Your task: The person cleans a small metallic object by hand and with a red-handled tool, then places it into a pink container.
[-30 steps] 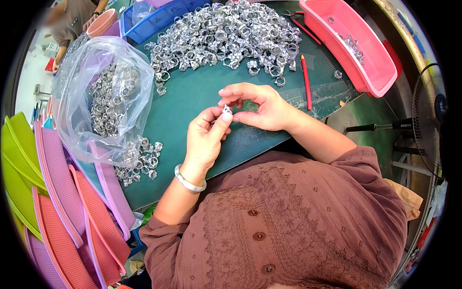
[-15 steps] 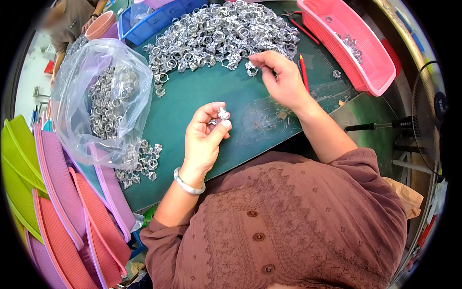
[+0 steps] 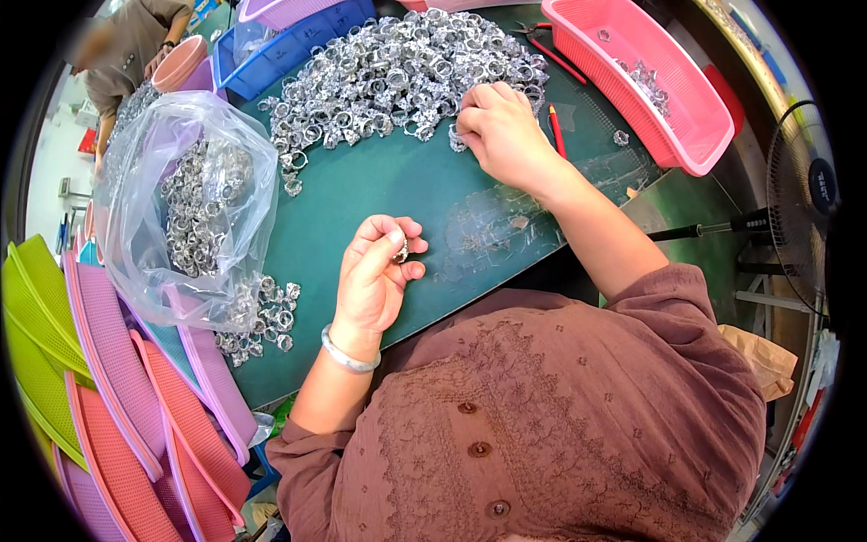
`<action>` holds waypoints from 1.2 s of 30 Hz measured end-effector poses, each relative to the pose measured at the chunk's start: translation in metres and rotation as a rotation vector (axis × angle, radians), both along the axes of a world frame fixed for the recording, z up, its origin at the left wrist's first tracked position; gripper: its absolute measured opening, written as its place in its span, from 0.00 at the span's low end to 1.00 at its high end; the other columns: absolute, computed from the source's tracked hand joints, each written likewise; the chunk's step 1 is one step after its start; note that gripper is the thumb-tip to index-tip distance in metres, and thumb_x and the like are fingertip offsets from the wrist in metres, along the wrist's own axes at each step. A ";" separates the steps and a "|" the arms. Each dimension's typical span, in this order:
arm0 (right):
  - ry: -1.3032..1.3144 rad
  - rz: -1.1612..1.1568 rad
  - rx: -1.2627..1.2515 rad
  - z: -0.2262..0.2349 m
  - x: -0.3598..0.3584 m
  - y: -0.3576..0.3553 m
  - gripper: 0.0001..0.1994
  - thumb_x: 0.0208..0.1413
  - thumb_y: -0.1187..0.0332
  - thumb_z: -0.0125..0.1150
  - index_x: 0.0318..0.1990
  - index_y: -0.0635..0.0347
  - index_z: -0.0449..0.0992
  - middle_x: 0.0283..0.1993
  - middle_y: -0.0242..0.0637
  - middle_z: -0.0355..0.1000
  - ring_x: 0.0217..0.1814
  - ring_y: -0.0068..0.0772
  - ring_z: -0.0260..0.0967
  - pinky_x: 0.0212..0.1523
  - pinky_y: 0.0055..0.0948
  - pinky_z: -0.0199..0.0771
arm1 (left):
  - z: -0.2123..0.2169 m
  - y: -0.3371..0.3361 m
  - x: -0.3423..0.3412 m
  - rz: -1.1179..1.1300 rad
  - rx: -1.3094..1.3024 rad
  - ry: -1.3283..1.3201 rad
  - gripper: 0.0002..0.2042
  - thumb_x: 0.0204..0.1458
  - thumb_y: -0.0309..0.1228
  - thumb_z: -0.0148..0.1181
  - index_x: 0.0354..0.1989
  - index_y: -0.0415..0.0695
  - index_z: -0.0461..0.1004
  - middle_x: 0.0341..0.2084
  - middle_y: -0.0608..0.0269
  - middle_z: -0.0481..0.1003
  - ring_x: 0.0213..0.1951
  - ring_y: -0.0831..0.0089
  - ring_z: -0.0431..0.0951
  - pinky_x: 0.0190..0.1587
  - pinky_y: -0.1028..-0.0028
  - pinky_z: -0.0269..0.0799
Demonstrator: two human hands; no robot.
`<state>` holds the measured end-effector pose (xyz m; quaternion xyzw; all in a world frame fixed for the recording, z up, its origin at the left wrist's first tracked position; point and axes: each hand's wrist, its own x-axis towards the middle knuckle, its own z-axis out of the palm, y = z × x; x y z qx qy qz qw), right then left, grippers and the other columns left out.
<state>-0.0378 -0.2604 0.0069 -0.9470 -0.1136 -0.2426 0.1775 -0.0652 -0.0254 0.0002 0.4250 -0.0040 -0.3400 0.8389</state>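
Note:
My left hand (image 3: 375, 271) is above the green tabletop near its front edge, closed on a silvery ring (image 3: 402, 254) between thumb and fingertips. At the lower edge of a big heap of silvery rings (image 3: 388, 81), my right hand (image 3: 506, 131) reaches down with its fingers bent together. Its fingertips pinch a single ring (image 3: 457, 138), which my fingers partly cover. To the left, a clear plastic bag (image 3: 126, 217) of rings stands open, and a small group of loose rings (image 3: 271, 316) lies by its lower edge.
A pink basket (image 3: 695, 149) with some rings stands at the right, near red-handled pliers (image 3: 556, 131). A blue bin (image 3: 298, 50) is behind the bag. Stacked coloured baskets (image 3: 108, 361) fill the lower left. A fan (image 3: 822, 190) stands far right; another person (image 3: 135, 45) is far left.
My right hand's fingers have closed onto the ring at the heap's edge. My left hand has moved slightly down and turned, still with a ring. The whole view has shifted a little.

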 end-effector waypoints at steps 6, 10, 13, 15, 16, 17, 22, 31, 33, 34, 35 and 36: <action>0.398 0.258 0.907 0.011 -0.007 0.009 0.03 0.51 0.72 0.55 0.31 0.61 0.72 0.34 0.34 0.70 0.33 0.21 0.67 0.32 0.21 0.66 | 0.005 -0.005 -0.001 0.048 0.112 -0.072 0.08 0.52 0.25 0.50 0.41 0.42 0.69 0.29 0.65 0.70 0.31 0.76 0.71 0.29 0.79 0.68; 0.710 0.447 1.280 0.018 -0.018 0.022 0.07 0.53 0.71 0.54 0.37 0.66 0.72 0.30 0.33 0.72 0.30 0.21 0.68 0.31 0.19 0.68 | 0.012 -0.007 -0.001 0.078 0.162 -0.167 0.08 0.53 0.26 0.50 0.39 0.39 0.70 0.25 0.67 0.71 0.28 0.80 0.70 0.28 0.82 0.67; 0.747 0.559 1.415 0.007 -0.025 0.032 0.09 0.51 0.75 0.56 0.40 0.67 0.72 0.34 0.36 0.71 0.35 0.25 0.70 0.35 0.23 0.71 | 0.015 -0.010 -0.001 0.130 0.206 -0.228 0.07 0.52 0.26 0.52 0.38 0.38 0.71 0.23 0.68 0.70 0.25 0.82 0.69 0.26 0.83 0.65; 0.760 0.571 1.452 0.001 -0.029 0.038 0.09 0.49 0.76 0.57 0.40 0.67 0.72 0.36 0.37 0.72 0.34 0.24 0.70 0.35 0.22 0.72 | 0.015 -0.010 0.000 0.161 0.227 -0.241 0.07 0.51 0.26 0.54 0.38 0.38 0.71 0.23 0.67 0.71 0.24 0.82 0.68 0.25 0.84 0.64; 0.762 0.589 1.471 -0.002 -0.030 0.041 0.10 0.49 0.76 0.57 0.40 0.67 0.72 0.36 0.37 0.72 0.34 0.24 0.70 0.34 0.22 0.72 | 0.015 -0.011 0.000 0.173 0.232 -0.235 0.07 0.51 0.25 0.54 0.37 0.38 0.71 0.24 0.67 0.71 0.24 0.82 0.68 0.25 0.84 0.64; 0.765 0.586 1.485 -0.003 -0.031 0.043 0.09 0.49 0.77 0.57 0.40 0.67 0.72 0.36 0.37 0.72 0.33 0.24 0.70 0.34 0.22 0.72 | 0.015 -0.011 0.000 0.185 0.236 -0.229 0.07 0.50 0.25 0.55 0.37 0.38 0.71 0.24 0.67 0.71 0.24 0.82 0.68 0.25 0.84 0.64; 0.765 0.564 1.544 -0.005 -0.034 0.049 0.09 0.49 0.77 0.57 0.39 0.67 0.72 0.33 0.38 0.73 0.31 0.23 0.70 0.33 0.21 0.72 | 0.015 -0.011 -0.002 0.199 0.285 -0.247 0.05 0.49 0.25 0.56 0.34 0.40 0.72 0.23 0.67 0.71 0.23 0.81 0.68 0.25 0.83 0.63; 0.770 0.529 1.539 -0.007 -0.036 0.054 0.07 0.50 0.77 0.56 0.37 0.66 0.71 0.31 0.36 0.72 0.30 0.22 0.70 0.31 0.19 0.71 | 0.015 -0.010 -0.002 0.202 0.298 -0.258 0.05 0.49 0.25 0.56 0.33 0.39 0.72 0.22 0.67 0.71 0.23 0.82 0.68 0.25 0.83 0.62; 0.782 0.522 1.543 -0.007 -0.037 0.054 0.08 0.49 0.78 0.56 0.38 0.67 0.70 0.31 0.37 0.71 0.30 0.23 0.70 0.31 0.21 0.71 | 0.015 -0.010 -0.002 0.199 0.301 -0.258 0.05 0.49 0.25 0.56 0.33 0.39 0.72 0.22 0.67 0.71 0.22 0.82 0.68 0.25 0.84 0.62; 0.788 0.518 1.546 -0.007 -0.037 0.054 0.08 0.49 0.78 0.56 0.38 0.67 0.69 0.31 0.37 0.71 0.30 0.24 0.69 0.31 0.21 0.71 | 0.015 -0.010 -0.002 0.196 0.301 -0.255 0.05 0.49 0.25 0.56 0.33 0.39 0.72 0.21 0.67 0.71 0.22 0.82 0.68 0.25 0.84 0.62; 0.781 0.527 1.558 -0.008 -0.037 0.054 0.09 0.49 0.78 0.56 0.39 0.67 0.69 0.32 0.38 0.71 0.30 0.24 0.69 0.31 0.21 0.71 | 0.014 -0.010 -0.002 0.194 0.301 -0.252 0.05 0.49 0.25 0.56 0.33 0.39 0.72 0.21 0.68 0.71 0.22 0.82 0.67 0.25 0.84 0.62; 0.774 0.535 1.571 -0.008 -0.037 0.054 0.09 0.49 0.78 0.56 0.40 0.67 0.68 0.32 0.38 0.71 0.30 0.24 0.69 0.31 0.21 0.71 | 0.014 -0.010 -0.002 0.192 0.300 -0.253 0.05 0.49 0.26 0.56 0.33 0.39 0.72 0.21 0.68 0.71 0.22 0.82 0.67 0.25 0.84 0.62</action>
